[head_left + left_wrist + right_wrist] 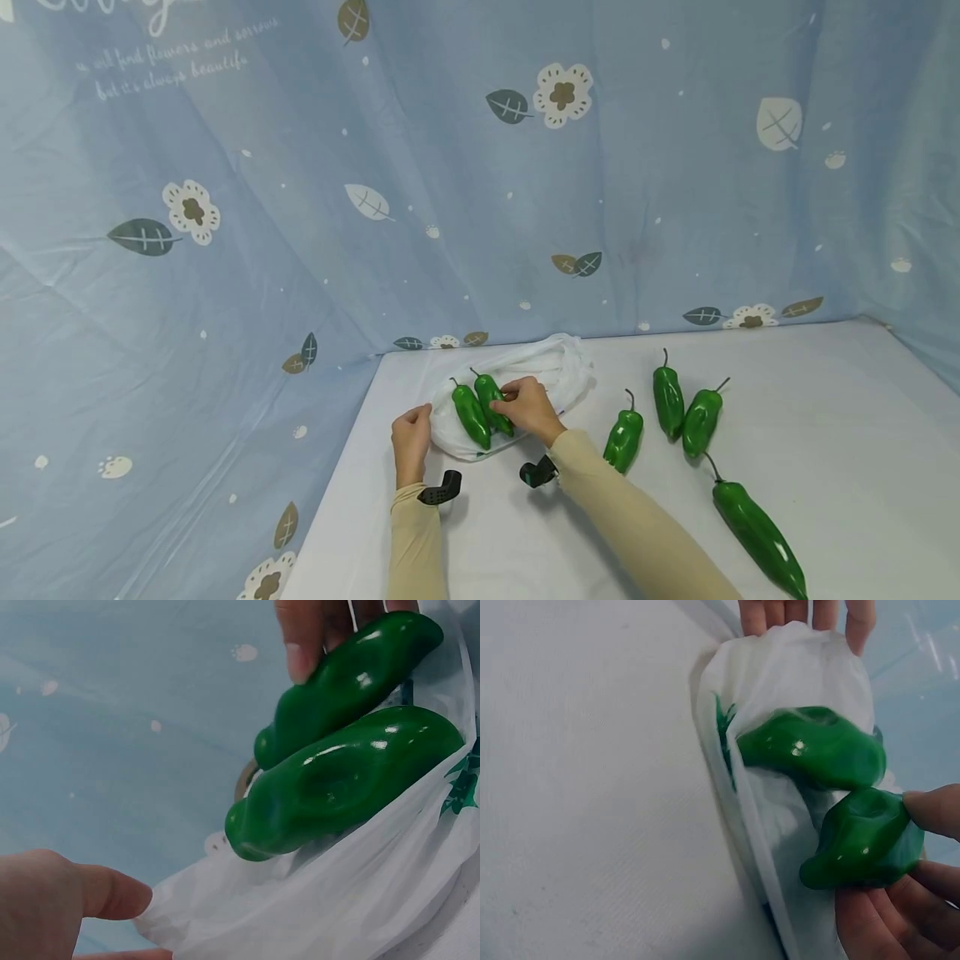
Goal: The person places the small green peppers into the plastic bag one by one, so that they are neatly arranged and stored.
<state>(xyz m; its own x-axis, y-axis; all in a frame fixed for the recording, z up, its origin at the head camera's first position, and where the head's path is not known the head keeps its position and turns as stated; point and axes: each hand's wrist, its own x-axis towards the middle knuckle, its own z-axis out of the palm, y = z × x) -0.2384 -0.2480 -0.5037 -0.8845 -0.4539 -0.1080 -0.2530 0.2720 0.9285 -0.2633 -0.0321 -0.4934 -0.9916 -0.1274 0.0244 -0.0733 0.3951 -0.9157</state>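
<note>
A thin white plastic bag (564, 367) lies at the back left of the table. My left hand (411, 442) pinches its near left edge between thumb and fingers; the bag's edge (195, 915) is drawn out there in the left wrist view. With thumb and fingers, my right hand (534, 410) grips a glossy green pepper (487, 392) over the bag. In the right wrist view this pepper (870, 844) sits between the thumb and the other fingers. Close beside it, a second green pepper (470, 417) rests in the bag's mouth, its stem pointing away.
Right of the bag lie a green pepper (624, 437), partly behind my right sleeve, two more peppers side by side (702, 423), and a longer one (759, 537) nearer the front. A blue patterned cloth (450, 167) hangs behind and left of the white table (840, 450).
</note>
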